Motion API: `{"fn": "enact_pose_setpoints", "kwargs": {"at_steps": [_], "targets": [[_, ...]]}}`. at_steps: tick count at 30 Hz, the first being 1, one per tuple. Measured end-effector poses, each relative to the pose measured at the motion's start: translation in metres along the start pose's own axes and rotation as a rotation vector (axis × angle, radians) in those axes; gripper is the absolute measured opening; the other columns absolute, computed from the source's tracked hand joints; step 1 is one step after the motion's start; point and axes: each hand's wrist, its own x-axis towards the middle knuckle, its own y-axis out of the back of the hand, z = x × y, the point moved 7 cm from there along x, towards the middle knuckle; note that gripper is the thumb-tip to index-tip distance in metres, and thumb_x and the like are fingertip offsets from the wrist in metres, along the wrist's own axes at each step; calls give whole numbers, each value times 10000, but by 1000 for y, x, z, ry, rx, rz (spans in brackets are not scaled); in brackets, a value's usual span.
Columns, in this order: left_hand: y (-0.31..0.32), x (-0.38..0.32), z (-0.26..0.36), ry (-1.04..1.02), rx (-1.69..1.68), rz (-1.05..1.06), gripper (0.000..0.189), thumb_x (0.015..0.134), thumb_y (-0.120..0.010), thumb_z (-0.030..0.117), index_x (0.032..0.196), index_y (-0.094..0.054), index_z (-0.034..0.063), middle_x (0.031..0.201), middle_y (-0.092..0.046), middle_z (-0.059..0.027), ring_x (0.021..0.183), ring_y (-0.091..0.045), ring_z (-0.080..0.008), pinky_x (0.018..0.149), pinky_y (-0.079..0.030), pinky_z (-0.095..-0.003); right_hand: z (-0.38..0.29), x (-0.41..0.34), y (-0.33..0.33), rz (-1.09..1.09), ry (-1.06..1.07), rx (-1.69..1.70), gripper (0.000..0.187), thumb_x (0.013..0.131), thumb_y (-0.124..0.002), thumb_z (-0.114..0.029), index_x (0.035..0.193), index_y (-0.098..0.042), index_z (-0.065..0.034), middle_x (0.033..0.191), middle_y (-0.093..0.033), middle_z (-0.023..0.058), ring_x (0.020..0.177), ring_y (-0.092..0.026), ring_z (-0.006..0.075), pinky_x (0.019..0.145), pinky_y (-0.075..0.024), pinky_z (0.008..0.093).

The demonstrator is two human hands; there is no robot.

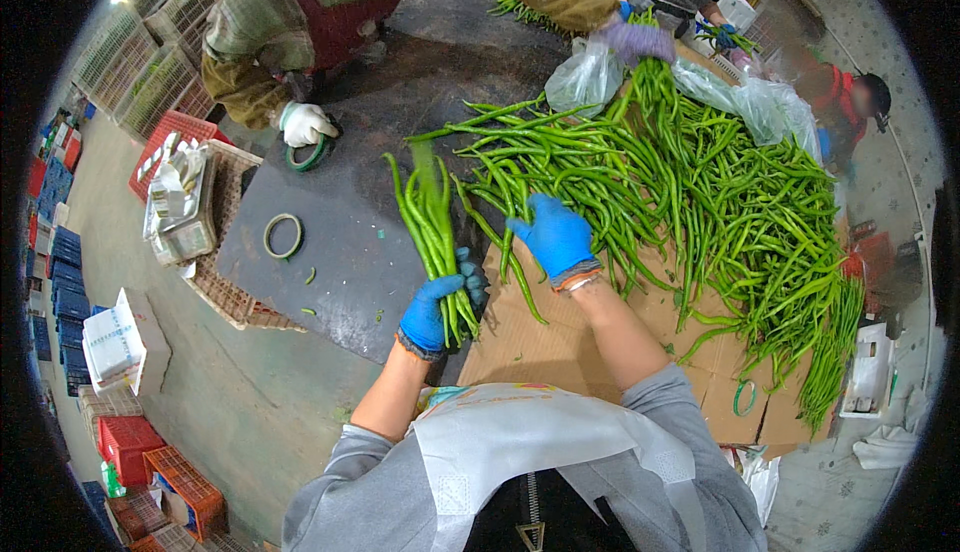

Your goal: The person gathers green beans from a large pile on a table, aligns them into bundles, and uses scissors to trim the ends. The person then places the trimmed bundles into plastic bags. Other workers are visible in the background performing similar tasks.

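Note:
My left hand (pixel 435 310), in a blue coated work glove, is closed around the lower part of a bunch of long green chili peppers (pixel 429 229). The bunch stands up from the fist over the dark tabletop, and one pepper at its top is blurred. My right hand (pixel 556 241), gloved the same way, rests at the near left edge of a large heap of green chili peppers (pixel 720 199). Its thumb is spread from the fingers and touches peppers; the underside of the palm is hidden. Beneath the heap lies flattened cardboard (pixel 540 346).
Across the dark tabletop (pixel 337 282), a co-worker's white-gloved hand (pixel 306 124) holds a green tape roll (pixel 306 156). Another tape roll (pixel 283 236) lies nearer. Clear plastic bags (pixel 585 76) border the heap. A scale (pixel 180 207) stands left. Other co-workers handle peppers at the far end.

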Motion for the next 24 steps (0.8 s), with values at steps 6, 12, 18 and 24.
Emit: {"fn": "enact_pose_setpoints", "kwargs": {"at_steps": [6,12,18,24], "targets": [[-4,3,5,-4,-117,-40,406,858,-555,44,1256,-476,67,883,-562,-35,732,-526,-122,667,-473,-283,30,5,-31,-134,-95,13,371,778,-690,-362,942,-618,-37,844,-651,197,751,-641,368,656,-517,423],[3,6,-5,28,-81,-21,389,871,-568,74,1251,-484,67,862,-555,-38,729,-536,-142,675,-489,-294,46,0,-13,12,-338,697,415,759,-767,-278,1003,-576,-2,834,-644,90,726,-600,182,667,-496,325],[10,10,-5,-13,53,63,365,866,-559,63,1227,-511,60,1058,-612,-102,925,-600,-224,802,-516,-345,21,0,11,274,-182,664,438,778,-751,-285,1064,-568,-9,898,-659,121,720,-603,224,673,-493,340],[-9,6,3,-105,129,-11,371,853,-548,49,1221,-505,22,1249,-560,-163,1197,-517,-295,1009,-420,-396,-1,16,22,214,-107,775,391,805,-724,-250,1082,-577,-15,938,-658,125,778,-622,232,701,-497,349]]}}
